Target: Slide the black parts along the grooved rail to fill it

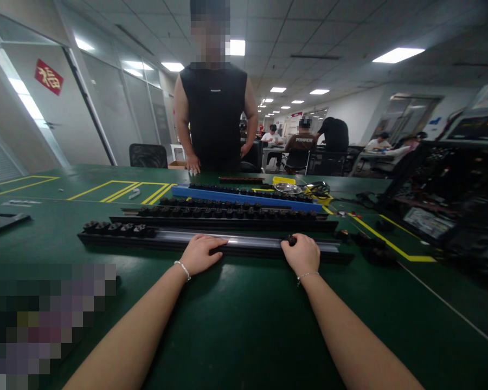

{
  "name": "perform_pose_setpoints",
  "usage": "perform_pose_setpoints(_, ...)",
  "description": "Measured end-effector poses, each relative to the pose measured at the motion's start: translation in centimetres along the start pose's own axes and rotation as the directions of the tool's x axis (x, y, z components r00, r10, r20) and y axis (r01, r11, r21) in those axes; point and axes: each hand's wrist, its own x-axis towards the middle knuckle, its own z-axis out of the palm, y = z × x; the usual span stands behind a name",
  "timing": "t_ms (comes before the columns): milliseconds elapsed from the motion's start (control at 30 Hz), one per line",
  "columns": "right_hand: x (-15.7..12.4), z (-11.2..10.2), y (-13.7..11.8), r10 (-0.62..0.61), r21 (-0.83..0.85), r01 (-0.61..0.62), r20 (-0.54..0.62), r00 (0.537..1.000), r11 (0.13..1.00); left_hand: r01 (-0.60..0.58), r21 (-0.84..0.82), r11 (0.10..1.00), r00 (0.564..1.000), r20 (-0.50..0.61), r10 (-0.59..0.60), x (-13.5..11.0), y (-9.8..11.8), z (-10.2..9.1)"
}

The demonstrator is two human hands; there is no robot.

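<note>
Two hands: both on the nearest long rail (248,242), which lies across the table's (236,325) middle.
Left hand (201,253): loose, fingers flat on the rail's silver channel, gripping nothing.
Right hand (303,254): fingers curled onto a small black cap (291,239) seated on the rail.
Room: bare green table toward the near edge; more rails (228,214) just behind.
Rail: black, silver groove, caps (117,227) clustered at its left end.

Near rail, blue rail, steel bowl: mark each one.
Near rail (252,241): head view, on its silvery channel, mid-length.
Blue rail (228,197): head view, on its blue front face.
Steel bowl (288,192): head view, on its near rim.
</note>
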Motion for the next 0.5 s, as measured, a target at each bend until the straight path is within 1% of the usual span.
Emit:
perform_pose_setpoints(267, 0.25, -0.02, 0.39, 0.011, -0.031, -0.012, -0.020, 1.000, 0.999, -0.003, -0.003, 1.000, 1.000, 0.002, 0.003, 0.01, 0.05, -0.01)
perform_pose_setpoints(500, 0.42, -0.24, 0.75, 0.022, -0.025, -0.022, -0.027, 0.999, 0.999, -0.010, -0.004, 1.000, 1.000, -0.004, 0.010, 0.04, 0.14, -0.12)
